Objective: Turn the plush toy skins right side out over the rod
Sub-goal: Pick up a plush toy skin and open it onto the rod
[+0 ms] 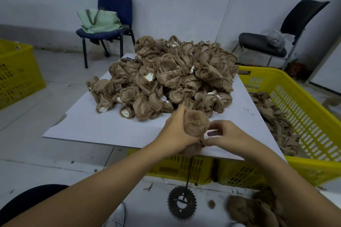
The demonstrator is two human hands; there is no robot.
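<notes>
Head view: the left hand [175, 131] wraps its fingers around a brown plush skin [196, 125] at the near edge of the white board [92, 127], above the thin black rod [189, 175] that rises from a toothed sprocket base [181, 202]. The right hand [227, 134] pinches the skin's lower edge with curled fingers. Behind lies a pile of inside-out skins [166, 77]. A yellow crate [304, 108] at right holds more skins.

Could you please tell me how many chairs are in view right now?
2. A blue chair stands by the wall at back left, with a green bag on its seat. A black chair stands at back right, holding a plastic bag.
</notes>
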